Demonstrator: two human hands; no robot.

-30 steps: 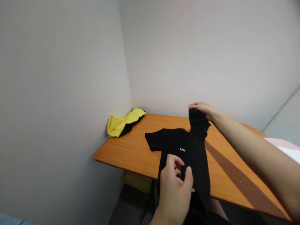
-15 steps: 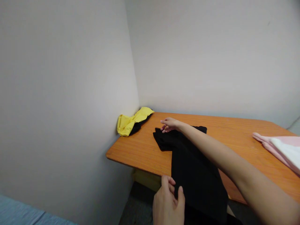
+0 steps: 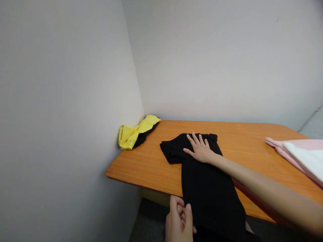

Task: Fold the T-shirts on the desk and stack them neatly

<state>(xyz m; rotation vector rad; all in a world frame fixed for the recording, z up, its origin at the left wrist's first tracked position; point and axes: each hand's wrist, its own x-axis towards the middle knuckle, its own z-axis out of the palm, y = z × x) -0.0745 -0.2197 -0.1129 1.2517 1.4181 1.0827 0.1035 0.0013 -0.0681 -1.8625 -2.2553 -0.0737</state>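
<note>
A black T-shirt [image 3: 207, 191], folded lengthwise, lies on the wooden table with its sleeve pointing left and its lower part hanging over the front edge. My right hand [image 3: 200, 151] rests flat on the upper part of the shirt, fingers spread. At the bottom, by the table's front edge, my left hand [image 3: 179, 218] is closed, its thumb and curled fingers at the left side of the hanging cloth. The cloth between those fingers is partly hidden. The shirt's lowest part blends into dark cloth below.
A yellow and black garment [image 3: 137, 132] lies crumpled at the table's left back corner, against the wall. On the right lies a pink and white garment [image 3: 300, 154]. The orange-brown table [image 3: 141, 171] stands against the back wall [image 3: 202, 67].
My right hand has moved from above the sleeve to the right and pressed down flat on the shirt. My left hand's fingers have closed in more. The view has shifted slightly right.
</note>
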